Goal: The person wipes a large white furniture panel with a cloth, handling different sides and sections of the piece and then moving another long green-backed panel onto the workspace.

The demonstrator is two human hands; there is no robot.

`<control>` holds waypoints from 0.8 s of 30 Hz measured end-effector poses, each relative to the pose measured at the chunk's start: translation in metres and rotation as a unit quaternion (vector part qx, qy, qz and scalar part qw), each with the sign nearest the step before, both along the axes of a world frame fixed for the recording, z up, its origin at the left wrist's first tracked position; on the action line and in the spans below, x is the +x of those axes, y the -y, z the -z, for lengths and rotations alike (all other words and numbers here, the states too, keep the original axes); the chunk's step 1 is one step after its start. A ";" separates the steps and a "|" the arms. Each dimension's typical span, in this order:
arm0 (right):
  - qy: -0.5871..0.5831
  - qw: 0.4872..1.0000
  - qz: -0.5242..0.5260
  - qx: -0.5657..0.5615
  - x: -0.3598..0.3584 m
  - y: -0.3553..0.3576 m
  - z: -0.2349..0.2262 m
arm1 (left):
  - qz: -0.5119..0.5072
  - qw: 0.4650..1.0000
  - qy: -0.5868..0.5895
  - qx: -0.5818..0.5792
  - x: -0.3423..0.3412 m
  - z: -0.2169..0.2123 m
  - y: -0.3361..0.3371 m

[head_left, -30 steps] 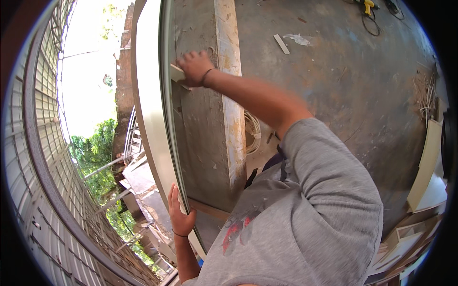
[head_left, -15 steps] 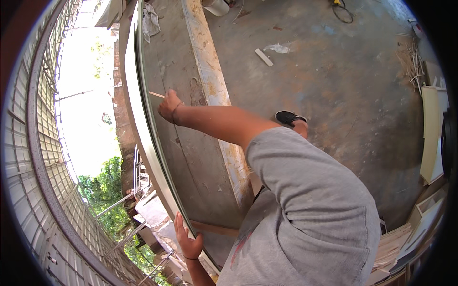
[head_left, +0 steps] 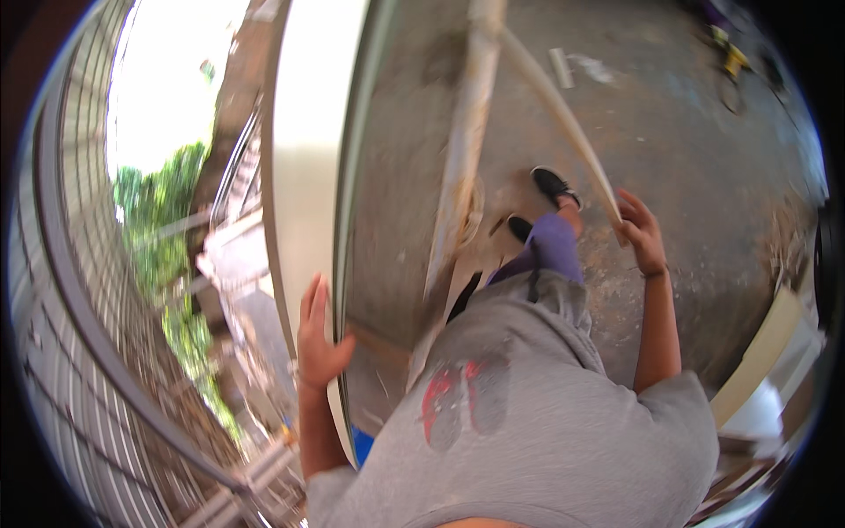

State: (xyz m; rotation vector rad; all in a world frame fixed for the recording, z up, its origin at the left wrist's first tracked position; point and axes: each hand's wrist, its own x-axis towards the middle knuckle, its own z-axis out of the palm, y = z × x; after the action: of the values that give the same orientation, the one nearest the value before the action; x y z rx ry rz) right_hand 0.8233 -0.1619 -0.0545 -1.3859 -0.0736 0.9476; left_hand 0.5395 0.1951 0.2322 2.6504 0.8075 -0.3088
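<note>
My right hand (head_left: pixel 644 234) is out at the right, its fingers closed on the near end of a long, thin, pale strip (head_left: pixel 563 114). The strip slants away toward the top centre, passing over the floor and looking slightly bowed. Its far end comes close to a worn, paint-stained beam (head_left: pixel 471 132), and whether they touch I cannot tell. At the left, my left hand (head_left: pixel 320 345) lies against the edge of a long white frame (head_left: pixel 312 158), fingers straight and thumb apart.
Beyond the frame are a metal grille (head_left: pixel 88 352) and green plants (head_left: pixel 163 238). A short white piece (head_left: pixel 561 68) lies on the concrete floor (head_left: pixel 651 158). A yellow tool (head_left: pixel 735 62) sits at the far right, with pale boards (head_left: pixel 761 356) nearer on that side.
My right hand has swung from beside the frame across to the right, bringing the pale strip with it. My left hand stays at the frame. The view has turned and is blurred.
</note>
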 end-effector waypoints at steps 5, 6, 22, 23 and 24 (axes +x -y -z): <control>0.272 0.914 -0.025 -0.299 0.020 -0.019 0.051 | -0.019 1.000 -0.005 0.006 0.000 -0.015 0.008; 0.371 0.850 -0.036 -0.372 0.034 -0.018 0.098 | -0.017 1.000 0.000 0.005 0.002 -0.016 0.005; 0.553 0.506 -0.597 0.284 -0.407 -0.281 -0.045 | -0.011 1.000 0.014 0.011 -0.001 0.020 0.019; 0.550 0.516 -0.602 0.263 -0.418 -0.281 -0.040 | -0.010 1.000 0.013 0.014 -0.001 0.023 0.019; 0.551 0.532 -0.599 0.235 -0.420 -0.282 -0.032 | -0.009 1.000 0.014 0.013 0.005 0.026 0.020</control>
State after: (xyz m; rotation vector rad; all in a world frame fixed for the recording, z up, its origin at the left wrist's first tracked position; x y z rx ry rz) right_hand 0.4032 0.1200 -0.0229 -1.0505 -2.3421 0.7629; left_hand 0.5443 0.1750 0.2061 2.6650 0.8308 -0.2579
